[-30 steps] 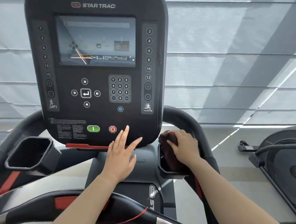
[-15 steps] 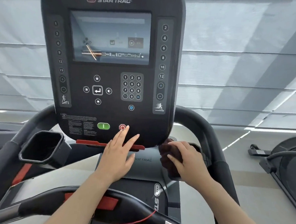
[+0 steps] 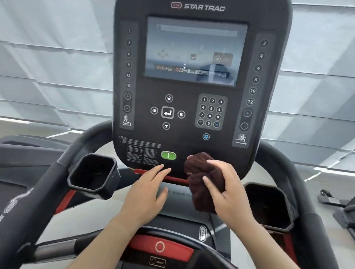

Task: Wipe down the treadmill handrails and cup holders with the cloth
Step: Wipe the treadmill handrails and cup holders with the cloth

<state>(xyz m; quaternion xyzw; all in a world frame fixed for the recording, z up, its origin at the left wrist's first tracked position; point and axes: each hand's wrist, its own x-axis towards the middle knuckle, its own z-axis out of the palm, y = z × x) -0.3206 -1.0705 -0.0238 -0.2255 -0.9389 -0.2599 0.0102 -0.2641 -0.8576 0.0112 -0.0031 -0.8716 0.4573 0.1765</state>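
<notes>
Cloth bunched in right hand, hiding console's lower edge; left hand flat, spread.

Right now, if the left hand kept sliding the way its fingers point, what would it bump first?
Probably the red strip under the console; the left hand looks nearly on it.
</notes>
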